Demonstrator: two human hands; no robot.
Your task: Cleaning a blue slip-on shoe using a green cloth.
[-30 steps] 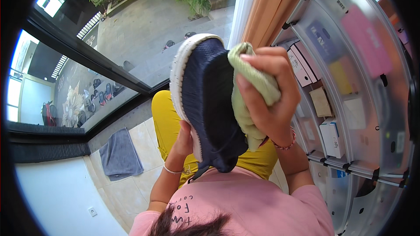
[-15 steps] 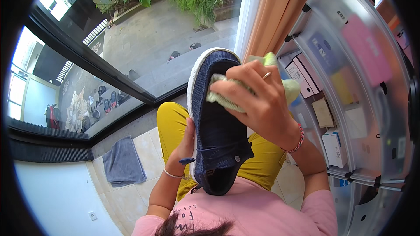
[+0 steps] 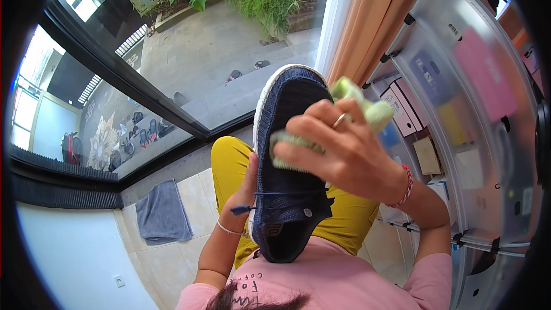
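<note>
A navy blue sneaker (image 3: 287,201) with a white sole stands toe-up in front of my chest, its heel end close to my pink shirt. My left hand (image 3: 247,186) is closed along the sole's left edge; most of its fingers are hidden behind the shoe. In my right hand (image 3: 344,152) is a bunched pale green cloth (image 3: 376,113), pressed against the upper between toe and laces. Part of the cloth sticks out past the knuckles on the far side. A blue lace end (image 3: 241,210) hangs at the shoe's left side.
To the right rises a shelf unit with translucent doors (image 3: 488,155), holding several boxes. A grey towel (image 3: 164,212) lies on the tiled floor at left. Beyond the dark-framed glass are a paved yard (image 3: 195,51), several shoes and plants. An orange curtain (image 3: 367,17) hangs alongside.
My right hand has slid the cloth down the shoe's upper, from near the toe toward the laces. The view has shifted slightly; my left hand keeps its hold.
</note>
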